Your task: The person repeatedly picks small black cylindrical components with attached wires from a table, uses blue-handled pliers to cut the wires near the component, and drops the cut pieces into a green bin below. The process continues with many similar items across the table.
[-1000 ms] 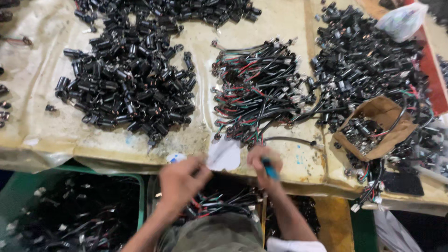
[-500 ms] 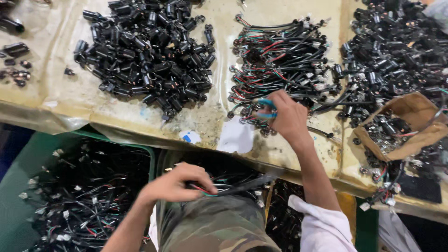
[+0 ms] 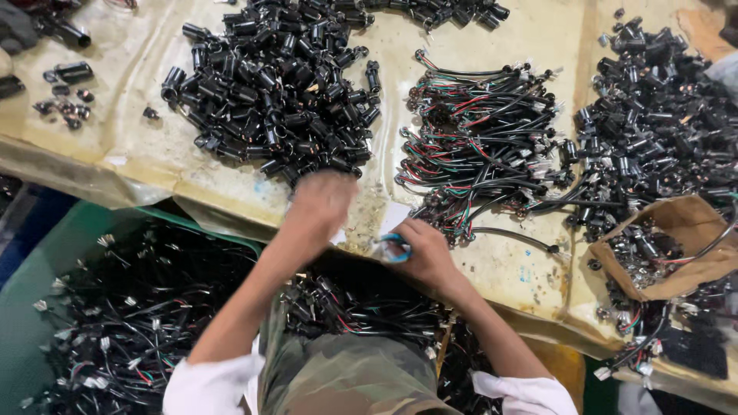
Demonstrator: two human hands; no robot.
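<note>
The person's left hand (image 3: pixel 323 204) reaches out over the bench (image 3: pixel 507 265), at the near edge of a big heap of black caps (image 3: pixel 277 84). It is blurred, so I cannot tell whether the fingers are open or closed, or whether they touch the caps. The right hand (image 3: pixel 423 253) sits low at the bench's front edge, closed around a small blue tool (image 3: pixel 393 247) whose tip pokes out toward the left. A white scrap (image 3: pixel 396 217) lies just beside that hand, between the two hands.

Right behind the right hand is a bundle of black cables (image 3: pixel 480 146) with red, green and white wires, its nearest strands close to the knuckles. Farther right lies another heap of black parts (image 3: pixel 661 131), and a torn brown paper bag (image 3: pixel 676 246) with more parts in it. Below the bench, on the left, a green crate (image 3: pixel 46 277) holds loose cables. More cables lie in the person's lap.
</note>
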